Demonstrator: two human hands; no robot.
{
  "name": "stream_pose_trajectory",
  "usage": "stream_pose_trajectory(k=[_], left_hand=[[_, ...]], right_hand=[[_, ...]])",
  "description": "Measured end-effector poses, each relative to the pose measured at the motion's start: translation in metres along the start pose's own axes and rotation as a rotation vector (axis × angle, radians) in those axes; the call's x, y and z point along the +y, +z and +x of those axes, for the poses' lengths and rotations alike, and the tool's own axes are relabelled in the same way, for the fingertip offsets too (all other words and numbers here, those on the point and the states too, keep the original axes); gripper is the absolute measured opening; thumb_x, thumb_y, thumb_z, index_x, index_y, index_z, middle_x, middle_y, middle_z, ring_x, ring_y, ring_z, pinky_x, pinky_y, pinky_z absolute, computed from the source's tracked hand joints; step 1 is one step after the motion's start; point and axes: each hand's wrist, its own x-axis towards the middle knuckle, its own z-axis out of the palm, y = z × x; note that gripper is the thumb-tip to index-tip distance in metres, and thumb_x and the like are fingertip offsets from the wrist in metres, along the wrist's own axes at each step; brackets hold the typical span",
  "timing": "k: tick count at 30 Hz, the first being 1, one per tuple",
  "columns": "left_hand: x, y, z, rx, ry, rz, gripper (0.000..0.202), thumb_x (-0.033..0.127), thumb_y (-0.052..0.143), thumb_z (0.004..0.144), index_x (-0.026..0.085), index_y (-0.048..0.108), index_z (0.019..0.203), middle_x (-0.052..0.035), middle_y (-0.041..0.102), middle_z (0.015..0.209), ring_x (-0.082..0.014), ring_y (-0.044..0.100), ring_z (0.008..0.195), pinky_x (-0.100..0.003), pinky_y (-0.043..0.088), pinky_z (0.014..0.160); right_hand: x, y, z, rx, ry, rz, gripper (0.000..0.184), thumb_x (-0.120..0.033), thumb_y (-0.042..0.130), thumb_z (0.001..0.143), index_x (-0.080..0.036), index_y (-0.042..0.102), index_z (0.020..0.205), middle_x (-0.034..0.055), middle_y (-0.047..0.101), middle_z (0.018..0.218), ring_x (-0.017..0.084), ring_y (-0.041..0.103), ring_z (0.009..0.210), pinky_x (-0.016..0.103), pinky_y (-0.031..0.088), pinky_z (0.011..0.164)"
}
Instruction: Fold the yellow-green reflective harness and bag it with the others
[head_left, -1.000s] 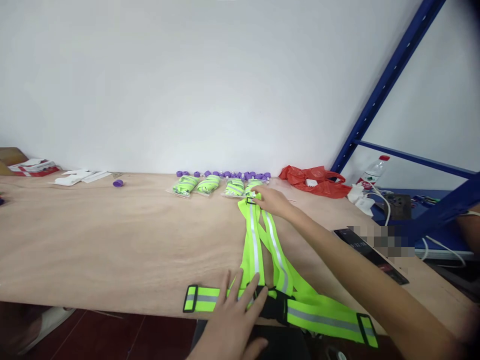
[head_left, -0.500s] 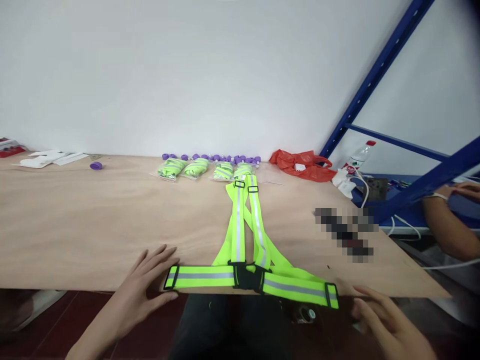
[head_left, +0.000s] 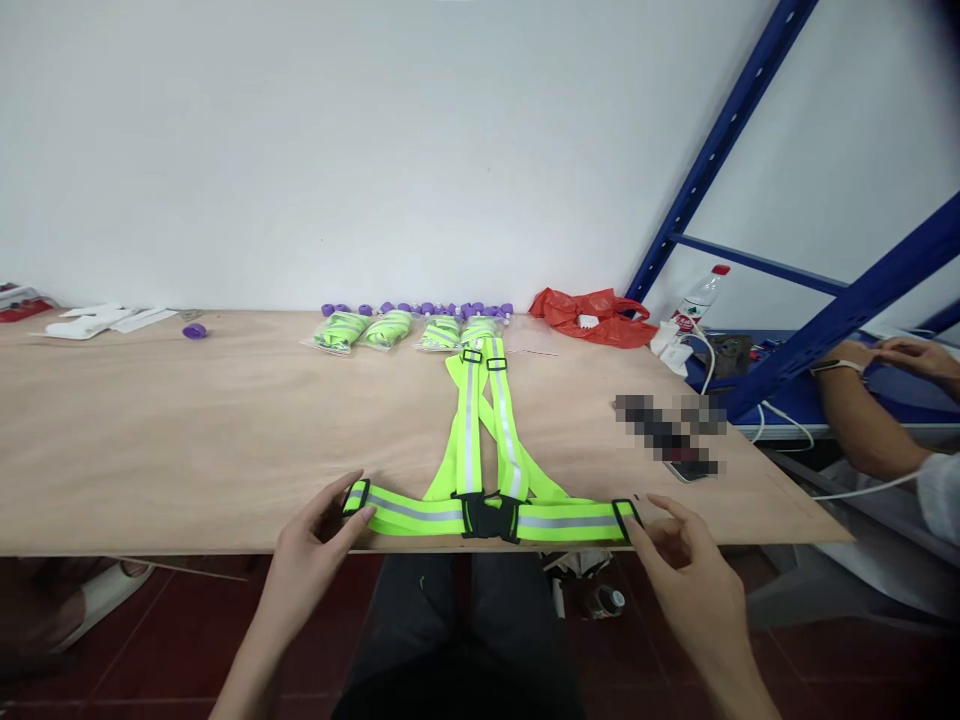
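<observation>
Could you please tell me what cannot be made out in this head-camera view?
In the head view:
Green harness: underside, hidden by its upper side.
Right hand: some fingertips, hidden by the hand itself.
Dark device: mostly masked by pixel blocks.
Red-capped bottle: label print, too small to read.
Red-and-white item: cut off by the left edge.

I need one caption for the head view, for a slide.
Left hand and right hand touch opposite sides of a reflective harness lying on a wooden table.
</observation>
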Motion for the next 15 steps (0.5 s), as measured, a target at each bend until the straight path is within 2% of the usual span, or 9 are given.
stream_pose_trajectory(k=[2, 4, 5, 7, 10, 13, 15], left_hand=[[0.004, 0.009, -0.004, 0.063, -0.045, -0.061, 0.065, 0.057, 0.068, 0.078, 0.019, 0.064, 0.13, -0.0089, 0.07, 0.118, -0.0305, 0.066, 0.108, -0.038, 0.058, 0.086], [0.007, 0.015, -0.007, 0.117, -0.06, -0.102, 0.065, 0.056, 0.067, 0.079, 0.02, 0.062, 0.133, -0.0092, 0.068, 0.126, -0.0312, 0.063, 0.117, -0.041, 0.055, 0.094], [0.008, 0.018, -0.008, 0.14, -0.056, -0.116, 0.064, 0.054, 0.067, 0.081, 0.02, 0.061, 0.134, -0.0092, 0.066, 0.13, -0.0307, 0.06, 0.121, -0.041, 0.053, 0.098], [0.009, 0.021, -0.01, 0.176, -0.034, -0.125, 0.061, 0.052, 0.065, 0.084, 0.021, 0.059, 0.136, -0.0089, 0.063, 0.134, -0.0291, 0.058, 0.125, -0.04, 0.051, 0.102], [0.014, 0.025, -0.009, 0.209, 0.099, -0.055, 0.057, 0.048, 0.059, 0.089, 0.02, 0.056, 0.139, -0.0097, 0.063, 0.134, -0.0264, 0.063, 0.115, -0.035, 0.055, 0.091], [0.03, 0.034, -0.003, 0.272, 0.39, 0.085, 0.054, 0.038, 0.055, 0.094, 0.019, 0.049, 0.144, -0.0111, 0.067, 0.121, -0.0218, 0.066, 0.098, -0.03, 0.055, 0.08], [0.047, 0.049, 0.003, 0.3, 0.598, 0.166, 0.054, 0.028, 0.053, 0.096, 0.018, 0.043, 0.148, -0.0104, 0.068, 0.109, -0.0188, 0.065, 0.088, -0.029, 0.053, 0.077]], right_hand=[[-0.016, 0.012, -0.012, 0.075, -0.209, -0.141, 0.036, -0.047, 0.059, 0.087, -0.022, 0.065, 0.112, 0.0063, 0.067, 0.08, 0.021, 0.065, 0.068, 0.032, 0.052, 0.063], [-0.039, 0.03, -0.031, 0.016, -0.518, -0.132, 0.023, -0.033, 0.054, 0.092, -0.025, 0.068, 0.108, 0.0105, 0.071, 0.096, 0.025, 0.068, 0.089, 0.037, 0.054, 0.079], [-0.051, 0.04, -0.041, -0.013, -0.655, -0.119, 0.023, -0.028, 0.055, 0.091, -0.026, 0.068, 0.11, 0.0105, 0.071, 0.101, 0.026, 0.067, 0.096, 0.039, 0.053, 0.085], [-0.072, 0.06, -0.058, -0.08, -0.796, -0.128, 0.034, -0.022, 0.054, 0.09, -0.026, 0.064, 0.123, 0.0098, 0.069, 0.119, 0.028, 0.063, 0.112, 0.043, 0.049, 0.095], [-0.087, 0.078, -0.069, -0.203, -0.836, -0.175, 0.045, -0.024, 0.052, 0.092, -0.023, 0.056, 0.136, 0.0074, 0.063, 0.134, 0.028, 0.057, 0.122, 0.044, 0.043, 0.103], [-0.089, 0.082, -0.068, -0.282, -0.822, -0.211, 0.047, -0.027, 0.052, 0.093, -0.024, 0.054, 0.139, 0.0051, 0.062, 0.137, 0.027, 0.056, 0.124, 0.044, 0.038, 0.105], [-0.088, 0.084, -0.067, -0.307, -0.8, -0.235, 0.048, -0.03, 0.054, 0.092, -0.026, 0.053, 0.14, 0.0053, 0.061, 0.137, 0.028, 0.055, 0.124, 0.046, 0.036, 0.106]])
